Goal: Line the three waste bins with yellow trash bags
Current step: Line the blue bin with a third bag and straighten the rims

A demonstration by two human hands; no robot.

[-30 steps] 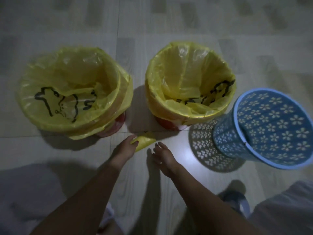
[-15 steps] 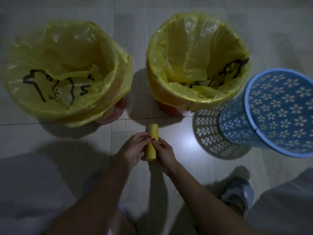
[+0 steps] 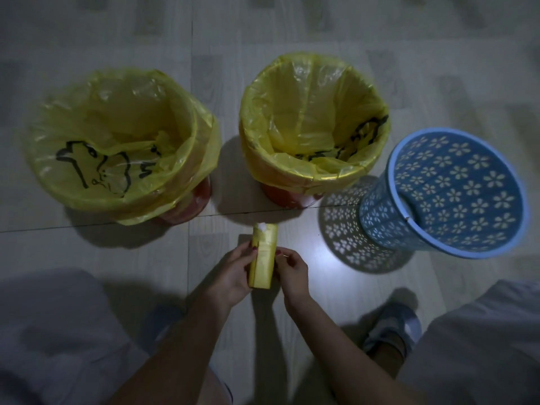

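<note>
Both hands hold the bag roll above the floor, in front of the two lined bins and left of the bare blue bin. The left hand wraps the roll; the right hand pinches its edge with its fingers. Best to steady the roll with the left hand and peel one bag free at the loose edge, not several. Half a second ago the roll sat lower, nearer the floor; it is now lifted and turned, loose edge up.
</note>
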